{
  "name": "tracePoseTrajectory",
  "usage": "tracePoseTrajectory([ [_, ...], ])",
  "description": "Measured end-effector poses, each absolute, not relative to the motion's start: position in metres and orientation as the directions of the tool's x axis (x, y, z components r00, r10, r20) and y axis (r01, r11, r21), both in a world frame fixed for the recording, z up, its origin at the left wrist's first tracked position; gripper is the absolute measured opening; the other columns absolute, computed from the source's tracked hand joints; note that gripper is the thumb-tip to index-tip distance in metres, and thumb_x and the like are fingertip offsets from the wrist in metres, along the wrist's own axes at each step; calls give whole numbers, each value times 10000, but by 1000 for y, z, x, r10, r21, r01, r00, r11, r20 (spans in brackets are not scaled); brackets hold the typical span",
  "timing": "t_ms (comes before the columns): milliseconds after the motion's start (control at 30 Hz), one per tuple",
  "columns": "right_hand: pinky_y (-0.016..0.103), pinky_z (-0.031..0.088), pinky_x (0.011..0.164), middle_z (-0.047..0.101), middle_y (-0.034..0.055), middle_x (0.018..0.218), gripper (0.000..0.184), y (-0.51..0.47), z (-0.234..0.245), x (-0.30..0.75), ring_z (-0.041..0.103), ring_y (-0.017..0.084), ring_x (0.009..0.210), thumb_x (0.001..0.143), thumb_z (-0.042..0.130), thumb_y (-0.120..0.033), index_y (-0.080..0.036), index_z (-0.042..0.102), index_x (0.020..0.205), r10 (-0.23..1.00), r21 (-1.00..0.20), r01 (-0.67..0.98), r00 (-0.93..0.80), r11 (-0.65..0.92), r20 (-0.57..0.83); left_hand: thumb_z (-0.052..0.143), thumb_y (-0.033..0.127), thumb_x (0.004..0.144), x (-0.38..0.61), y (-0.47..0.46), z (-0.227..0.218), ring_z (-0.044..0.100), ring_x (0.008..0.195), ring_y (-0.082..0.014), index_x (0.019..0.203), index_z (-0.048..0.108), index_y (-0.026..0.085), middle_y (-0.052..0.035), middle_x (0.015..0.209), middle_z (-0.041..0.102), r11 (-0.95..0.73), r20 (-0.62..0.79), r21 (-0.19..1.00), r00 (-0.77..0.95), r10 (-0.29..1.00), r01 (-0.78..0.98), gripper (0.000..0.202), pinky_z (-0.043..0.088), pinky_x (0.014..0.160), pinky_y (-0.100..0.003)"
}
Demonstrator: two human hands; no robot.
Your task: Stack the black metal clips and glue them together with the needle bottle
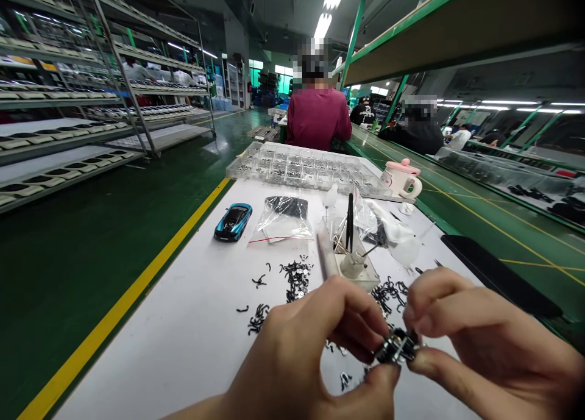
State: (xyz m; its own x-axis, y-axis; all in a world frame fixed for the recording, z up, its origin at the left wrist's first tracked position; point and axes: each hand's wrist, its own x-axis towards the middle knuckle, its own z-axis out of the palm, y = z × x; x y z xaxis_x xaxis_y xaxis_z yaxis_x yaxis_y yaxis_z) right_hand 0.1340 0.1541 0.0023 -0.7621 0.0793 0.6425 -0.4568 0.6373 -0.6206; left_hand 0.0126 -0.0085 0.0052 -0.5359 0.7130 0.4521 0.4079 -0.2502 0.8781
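Between the fingertips of both hands is a small black and silver model part, held above the white table. My left hand pinches its left side between thumb and fingers. At its right side, my right hand has thumb and fingertips closed on the edge; whether these also hold a smaller piece cannot be made out. Beyond and beside the hands lie loose piles of small curved black pieces, with more black pieces left of my left hand. A few silvery bits lie under the hands.
A blue toy car and a plastic bag lie farther back. A clear holder carries upright tweezers. Behind stand a compartmented tray and a pink-lidded mug. A person in maroon sits ahead; racks stand left.
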Motion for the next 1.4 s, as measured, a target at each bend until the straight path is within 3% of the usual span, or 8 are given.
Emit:
tracePoseTrajectory([
  [200,191,636,758,730,2,978,138,152,11,129,742,141,868,937,683,-97,-230,670,973,28,-687,-484,-806,542,591,816,265,734,6,-2,26,739,769,-206,952,675,227,-4,702,687,-134,357,912,-591,723,386,262,636,700,-231],
  [367,166,620,746,756,-22,917,144,151,7,129,748,127,834,911,713,-120,-263,700,898,150,-799,-394,-850,454,505,834,347,761,6,-1,26,743,821,-221,1031,693,225,-26,746,706,-138,354,914,-581,733,382,328,639,738,-248],
  [533,156,588,761,754,-39,937,106,156,4,126,723,83,830,909,781,-199,-275,709,891,139,-963,-238,-965,-124,221,819,239,823,10,-15,9,740,778,-160,1029,696,228,-6,806,735,-246,460,866,-503,732,436,240,619,731,-184],
  [733,139,514,759,727,-10,886,229,151,3,119,684,63,818,878,821,-161,-180,593,873,-114,-777,41,-993,-628,40,871,69,714,4,-15,4,726,855,-111,971,676,193,14,907,775,-374,639,733,-388,664,569,346,565,852,-139],
  [900,116,477,687,572,-44,727,359,143,-6,115,618,54,692,825,851,-140,-169,493,819,-186,-681,143,-983,-718,-10,821,40,782,6,-14,9,744,1041,-161,1128,683,212,-19,1110,785,-427,633,746,-342,695,512,410,564,993,-198],
  [1200,96,473,711,590,-18,820,230,148,-5,115,585,51,781,888,821,-250,-157,613,857,-74,-775,118,-993,-621,-92,813,76,798,14,-17,18,781,802,-97,927,734,187,37,886,813,-257,493,848,-513,702,464,188,586,784,-64],
  [1333,109,505,759,668,-10,915,186,156,3,122,645,74,885,1037,627,-374,-241,691,924,251,-993,-109,-961,50,118,819,125,804,10,-18,17,780,771,-103,913,701,202,50,854,806,-226,578,758,-469,668,611,179,602,746,-83],
  [1400,135,526,805,667,-7,1002,95,159,4,127,644,101,975,1043,594,-263,-274,684,1017,264,-823,-273,-856,498,444,806,117,812,7,-20,15,783,807,-107,942,681,204,42,899,812,-235,655,661,-395,644,713,200,600,782,-86],
])
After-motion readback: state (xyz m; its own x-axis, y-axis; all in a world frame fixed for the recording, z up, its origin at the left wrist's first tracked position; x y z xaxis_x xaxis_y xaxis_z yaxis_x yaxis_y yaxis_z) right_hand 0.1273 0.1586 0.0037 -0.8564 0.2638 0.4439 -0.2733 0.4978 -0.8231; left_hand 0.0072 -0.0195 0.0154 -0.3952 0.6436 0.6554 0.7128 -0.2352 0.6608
